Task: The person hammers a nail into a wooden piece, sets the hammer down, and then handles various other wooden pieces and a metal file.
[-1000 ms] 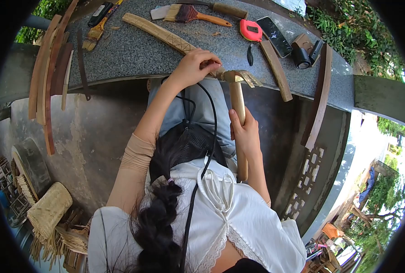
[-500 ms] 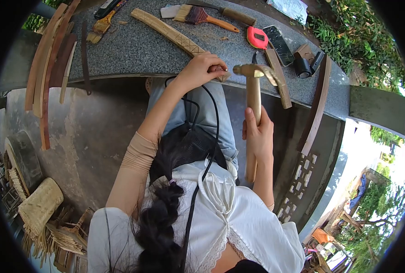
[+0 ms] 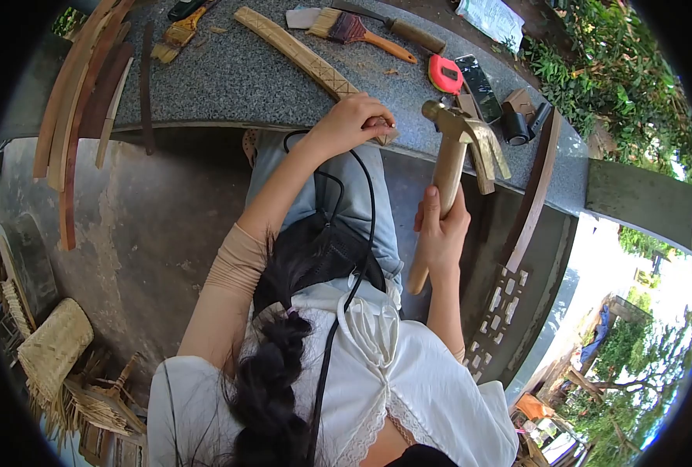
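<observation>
A pale wooden strip [image 3: 295, 56] with triangle marks along its face lies on the grey stone bench top, its near end at the front edge. My left hand [image 3: 352, 122] rests over that near end, thumb and fingertips pinched together. Whatever is between those fingertips is too small or hidden to make out. To the right, my right hand [image 3: 442, 226] is wrapped around the wooden handle of a claw hammer [image 3: 449, 167]. The hammer is raised, tilted to the right, its brass-coloured head apart from the strip and the left hand.
Several curved wooden strips [image 3: 72, 117] overhang the bench's left edge. Paintbrushes [image 3: 350, 29], a wood-handled tool [image 3: 416, 33], a red tape measure [image 3: 445, 74] and a phone [image 3: 478, 87] lie farther back. A dark strip [image 3: 534, 191] juts over the right edge. A black cable [image 3: 371, 210] hangs across my lap.
The hammer has tipped to the right, its head moving away from my left hand. The left hand keeps its pinch over the strip's end. The whole view has shifted slightly.
</observation>
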The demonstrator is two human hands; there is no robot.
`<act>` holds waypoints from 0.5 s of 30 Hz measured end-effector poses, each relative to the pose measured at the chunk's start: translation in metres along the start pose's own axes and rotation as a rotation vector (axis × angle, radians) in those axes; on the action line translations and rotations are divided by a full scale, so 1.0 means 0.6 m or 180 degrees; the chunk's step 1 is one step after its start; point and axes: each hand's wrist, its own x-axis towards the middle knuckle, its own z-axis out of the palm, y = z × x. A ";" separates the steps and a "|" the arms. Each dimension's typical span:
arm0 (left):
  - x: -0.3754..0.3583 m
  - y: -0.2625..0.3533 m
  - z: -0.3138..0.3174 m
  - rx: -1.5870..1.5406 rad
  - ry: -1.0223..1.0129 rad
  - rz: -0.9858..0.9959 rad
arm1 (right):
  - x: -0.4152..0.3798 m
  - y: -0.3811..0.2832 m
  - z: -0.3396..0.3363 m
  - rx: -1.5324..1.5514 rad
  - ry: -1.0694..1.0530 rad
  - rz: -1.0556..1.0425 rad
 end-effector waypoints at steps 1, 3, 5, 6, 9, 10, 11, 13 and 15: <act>0.000 -0.003 0.001 -0.0023 0.0025 0.0076 | 0.002 0.015 0.007 0.0037 0.0071 -0.0074; -0.001 -0.003 0.001 -0.0046 0.0062 0.0147 | 0.009 0.027 0.013 -0.0460 -0.0330 -0.0033; -0.001 0.000 -0.004 -0.0096 -0.0100 -0.0015 | 0.007 0.024 0.002 -0.0474 -0.0270 -0.0034; -0.002 -0.003 -0.004 -0.0099 -0.0090 -0.0032 | 0.003 0.003 -0.007 -0.0234 -0.0250 0.0058; 0.000 -0.007 -0.001 -0.0071 -0.0116 0.0070 | 0.002 -0.013 -0.015 0.0177 0.0053 -0.0122; 0.000 -0.006 -0.002 -0.0070 -0.0163 0.0031 | 0.003 -0.012 -0.014 0.0174 0.0063 -0.0118; 0.000 -0.005 -0.005 -0.0061 -0.0208 -0.0013 | 0.003 -0.008 -0.009 0.0212 0.0065 -0.0083; -0.003 0.003 -0.010 -0.0096 -0.0169 -0.0045 | 0.003 -0.003 -0.004 0.0256 0.0046 -0.0047; -0.005 0.009 -0.013 -0.0143 -0.0136 -0.0072 | 0.002 0.003 -0.004 0.0126 -0.0146 0.0248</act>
